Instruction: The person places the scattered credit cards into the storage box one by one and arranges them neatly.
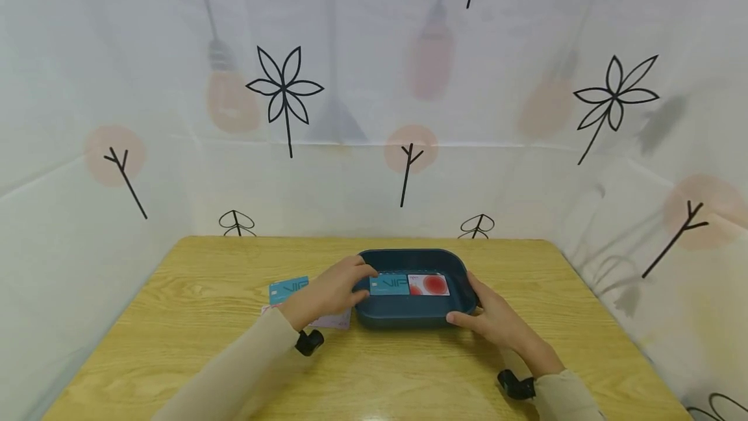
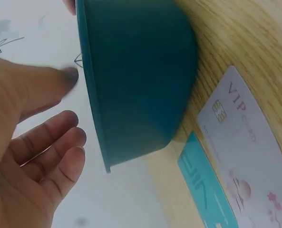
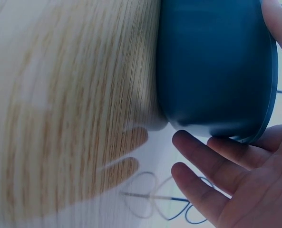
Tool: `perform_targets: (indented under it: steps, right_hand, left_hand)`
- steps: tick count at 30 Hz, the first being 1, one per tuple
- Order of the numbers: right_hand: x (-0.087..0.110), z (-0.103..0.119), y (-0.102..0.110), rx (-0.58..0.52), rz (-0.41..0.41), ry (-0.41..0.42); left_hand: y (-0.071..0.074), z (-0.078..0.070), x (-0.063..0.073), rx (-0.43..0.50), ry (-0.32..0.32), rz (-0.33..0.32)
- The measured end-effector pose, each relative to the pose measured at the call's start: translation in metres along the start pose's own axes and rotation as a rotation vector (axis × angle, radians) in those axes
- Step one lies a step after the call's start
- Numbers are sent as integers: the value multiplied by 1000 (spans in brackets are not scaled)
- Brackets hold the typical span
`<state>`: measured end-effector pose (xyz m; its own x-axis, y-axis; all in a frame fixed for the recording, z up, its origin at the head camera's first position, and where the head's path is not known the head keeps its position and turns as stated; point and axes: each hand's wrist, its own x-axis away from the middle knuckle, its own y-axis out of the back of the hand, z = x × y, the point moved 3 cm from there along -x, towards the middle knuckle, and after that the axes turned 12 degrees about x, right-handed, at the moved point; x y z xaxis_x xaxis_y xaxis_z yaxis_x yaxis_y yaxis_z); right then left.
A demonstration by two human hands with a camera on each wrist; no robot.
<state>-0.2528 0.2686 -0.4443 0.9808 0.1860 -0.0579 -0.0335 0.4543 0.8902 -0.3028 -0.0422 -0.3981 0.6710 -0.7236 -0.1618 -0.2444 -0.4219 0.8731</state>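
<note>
A dark teal rectangular tray (image 1: 403, 321) with raised sides sits on the table. Inside it lie a blue VIP card (image 1: 389, 284) and, to its right, a white card with a red circle (image 1: 429, 284). My left hand (image 1: 339, 288) hovers at the tray's left rim, fingers loosely bent and nothing between them. My right hand (image 1: 493, 314) holds the tray's right front corner between thumb and fingers, some fingers (image 3: 198, 187) spread free. Left of the tray, partly behind my left hand, lie another blue VIP card (image 1: 286, 289) and a pale pink VIP card (image 2: 245, 128).
The wooden table (image 1: 193, 330) extends around the tray. A white printed cloth (image 1: 350, 187) stands behind it and along both sides. A black strap piece (image 1: 310, 342) sits at my left wrist, another black strap piece (image 1: 517, 384) at my right.
</note>
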Motion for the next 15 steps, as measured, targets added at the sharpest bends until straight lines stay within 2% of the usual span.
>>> perform_targets:
  steps: [6,15]
  right_hand:
    - [-1,0,0,8,-8,-4]
    - [-2,-1,-1,-3,-1,2]
  left_hand:
    - [7,4,13,17,-1,-53]
    - [21,26,36,36,23,-108]
